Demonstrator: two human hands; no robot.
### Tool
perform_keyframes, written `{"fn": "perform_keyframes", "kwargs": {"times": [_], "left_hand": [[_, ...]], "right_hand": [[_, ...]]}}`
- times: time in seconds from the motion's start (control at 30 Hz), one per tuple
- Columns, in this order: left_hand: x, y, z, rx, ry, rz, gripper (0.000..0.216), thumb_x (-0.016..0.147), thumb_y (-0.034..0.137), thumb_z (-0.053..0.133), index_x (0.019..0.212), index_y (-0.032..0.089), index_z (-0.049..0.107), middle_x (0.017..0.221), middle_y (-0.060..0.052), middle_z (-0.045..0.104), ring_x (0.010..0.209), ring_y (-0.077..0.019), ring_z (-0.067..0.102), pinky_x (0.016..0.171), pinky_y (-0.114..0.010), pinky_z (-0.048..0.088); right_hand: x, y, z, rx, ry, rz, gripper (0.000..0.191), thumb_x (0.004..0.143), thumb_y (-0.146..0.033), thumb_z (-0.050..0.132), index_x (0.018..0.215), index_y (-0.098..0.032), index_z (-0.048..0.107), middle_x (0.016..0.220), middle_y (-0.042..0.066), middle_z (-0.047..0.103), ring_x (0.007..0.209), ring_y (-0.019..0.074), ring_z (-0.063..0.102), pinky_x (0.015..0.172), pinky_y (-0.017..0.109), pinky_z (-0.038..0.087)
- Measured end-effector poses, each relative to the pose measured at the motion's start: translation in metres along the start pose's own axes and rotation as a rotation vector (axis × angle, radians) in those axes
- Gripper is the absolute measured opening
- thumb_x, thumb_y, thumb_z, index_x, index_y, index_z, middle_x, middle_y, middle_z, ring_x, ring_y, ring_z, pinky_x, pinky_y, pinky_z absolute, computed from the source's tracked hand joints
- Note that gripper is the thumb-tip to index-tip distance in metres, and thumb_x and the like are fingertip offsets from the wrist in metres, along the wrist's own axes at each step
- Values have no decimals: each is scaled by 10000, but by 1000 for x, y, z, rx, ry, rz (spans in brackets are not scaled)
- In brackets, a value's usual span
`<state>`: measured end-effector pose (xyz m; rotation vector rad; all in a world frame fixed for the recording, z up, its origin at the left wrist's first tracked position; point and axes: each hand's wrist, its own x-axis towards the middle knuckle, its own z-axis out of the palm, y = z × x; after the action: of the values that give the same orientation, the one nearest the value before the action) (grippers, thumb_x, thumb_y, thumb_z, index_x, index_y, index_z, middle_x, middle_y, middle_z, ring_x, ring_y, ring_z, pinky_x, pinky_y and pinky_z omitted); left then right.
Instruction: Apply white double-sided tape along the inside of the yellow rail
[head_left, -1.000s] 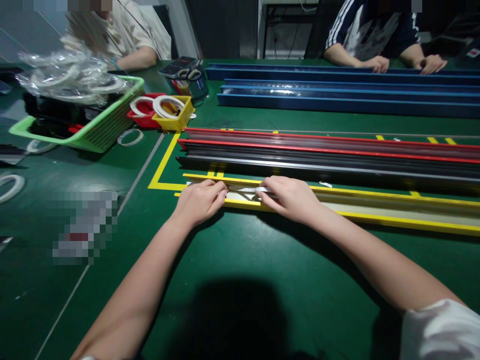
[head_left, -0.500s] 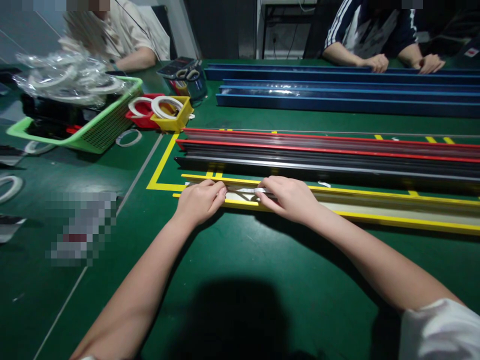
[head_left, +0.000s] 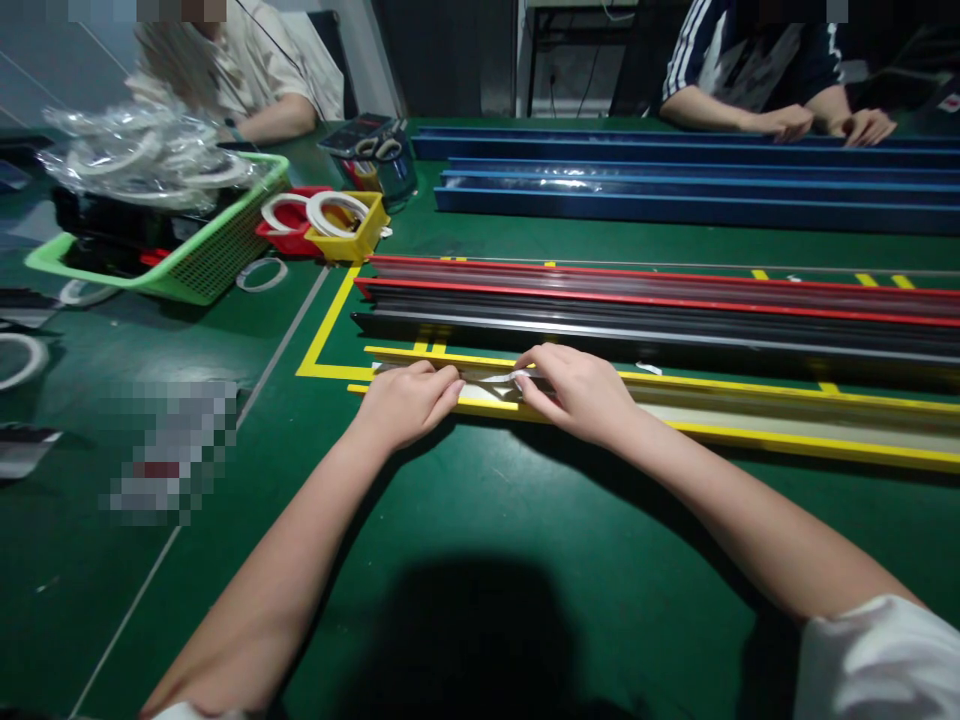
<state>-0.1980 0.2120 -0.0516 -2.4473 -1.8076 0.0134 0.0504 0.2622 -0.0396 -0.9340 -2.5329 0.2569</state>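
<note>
Currently pinching strip [head_left: 491, 381] at both ends, over left end of yellow channel [head_left: 750, 418], nearest rail on table [head_left: 480, 500]. Left hand [head_left: 405, 400]: fingers drawn together, closed on strip's left end. Right hand [head_left: 581, 392]: thumb and forefinger nipped on right end. Just beyond: black rail [head_left: 675, 340], red rail [head_left: 675, 300], then blue rails [head_left: 675, 185]. Far left: yellow bin [head_left: 352, 238] beside green basket [head_left: 195, 270].

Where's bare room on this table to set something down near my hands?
Bare green table between your forearms, below the yellow rail, and right of your right hand. A bare strip runs between the blue rails and red rail. Crowded left: green basket, tape rings.
</note>
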Motion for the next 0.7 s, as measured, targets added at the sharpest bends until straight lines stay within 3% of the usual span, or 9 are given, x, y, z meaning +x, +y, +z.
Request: {"fn": "perform_keyframes", "kwargs": {"times": [0.23,0.7], "left_hand": [[7,3,-3,51,1,31,501,1001,476,208,941,253,652,770,-45,664,682,-210,627,511,-288,230],[2,3,6,-19,43,-21,420,1005,416,248,946,228,618,847,-32,680,776,-184,652,545,-277,313]], "right_hand": [[0,1,1,2,48,-45,208,937,-292,458,1016,-166,604,937,48,670,824,157,609,702,260,408],[0,1,1,-5,59,-57,199,926,-282,473,1014,-162,605,925,52,658,801,157,598,682,264,411]]}}
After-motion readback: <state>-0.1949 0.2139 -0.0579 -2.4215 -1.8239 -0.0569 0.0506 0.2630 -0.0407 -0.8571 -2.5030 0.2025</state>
